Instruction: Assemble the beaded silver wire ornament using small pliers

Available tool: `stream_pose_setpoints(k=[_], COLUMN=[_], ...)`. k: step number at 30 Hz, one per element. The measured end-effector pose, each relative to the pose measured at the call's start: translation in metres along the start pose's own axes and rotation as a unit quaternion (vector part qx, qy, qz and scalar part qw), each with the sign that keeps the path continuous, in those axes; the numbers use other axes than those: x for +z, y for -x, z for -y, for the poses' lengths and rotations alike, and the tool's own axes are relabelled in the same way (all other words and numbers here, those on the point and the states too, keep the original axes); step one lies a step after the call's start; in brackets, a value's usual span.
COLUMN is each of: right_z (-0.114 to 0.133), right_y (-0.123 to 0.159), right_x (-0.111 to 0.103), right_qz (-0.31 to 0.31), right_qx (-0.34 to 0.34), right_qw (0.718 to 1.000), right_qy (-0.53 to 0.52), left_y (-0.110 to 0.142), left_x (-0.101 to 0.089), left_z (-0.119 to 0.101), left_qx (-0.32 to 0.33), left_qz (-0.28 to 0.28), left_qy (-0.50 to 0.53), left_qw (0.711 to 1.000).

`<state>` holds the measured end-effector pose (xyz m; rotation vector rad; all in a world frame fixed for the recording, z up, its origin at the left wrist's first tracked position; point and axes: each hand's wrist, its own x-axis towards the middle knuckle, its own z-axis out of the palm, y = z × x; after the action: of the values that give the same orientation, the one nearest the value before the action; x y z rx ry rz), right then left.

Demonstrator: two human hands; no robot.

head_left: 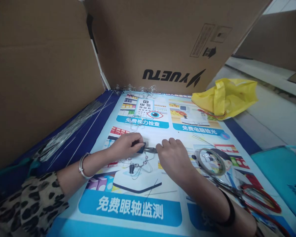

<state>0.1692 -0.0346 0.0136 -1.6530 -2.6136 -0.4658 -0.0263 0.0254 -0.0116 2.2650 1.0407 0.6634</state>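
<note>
While both hands meet over the printed sheet, the left hand (127, 144) is closed around a small dark-handled plier-like tool (144, 148), whose slim metal tip points toward the right hand (174, 158). That right hand is curled, fingertips pinched at the tool's tip; what it pinches is too small to make out. Just below the hands lies a bent piece of thin clear wire with small beads (138, 164), resting on the colourful printed poster (138, 210) that covers the work surface. Its blue banners read "免费视力检查", "免费电脑验光" and "免费眼轴监测", and an eye chart is drawn near the top. A silver bangle (82, 166) circles the left wrist above a leopard-print sleeve (27, 204); a black band (230, 212) sits on the right wrist. Behind stands a large brown cardboard box (167, 42) with "YUETU" printed upside down in black. A bundle of thin straight silver wires (71, 126) lies to the left, a crumpled yellow plastic bag (225, 97) to the right, a roll of clear tape (210, 161) and red-handled scissors (259, 199) near the right forearm.
</note>
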Motion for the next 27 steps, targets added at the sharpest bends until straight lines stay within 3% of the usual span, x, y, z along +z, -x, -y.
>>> stream_pose_setpoints(k=[6,15,27], right_z=[0.000,-0.001,-0.001], right_y=[0.003,-0.004,-0.006], right_x=[-0.009,0.008,0.010], right_qz=[-0.007,-0.013,-0.009], right_qx=[0.003,-0.010,-0.018], right_qw=[1.000,1.000,1.000], right_qy=[0.004,0.003,-0.006], left_y=[0.000,-0.001,0.001], left_x=[-0.001,-0.004,-0.004], left_z=[0.002,0.002,0.002], left_qx=[-0.036,-0.043,-0.052], left_qz=[-0.012,-0.003,0.001], left_qy=[0.039,0.077,0.077], left_qw=[0.999,0.996,0.996])
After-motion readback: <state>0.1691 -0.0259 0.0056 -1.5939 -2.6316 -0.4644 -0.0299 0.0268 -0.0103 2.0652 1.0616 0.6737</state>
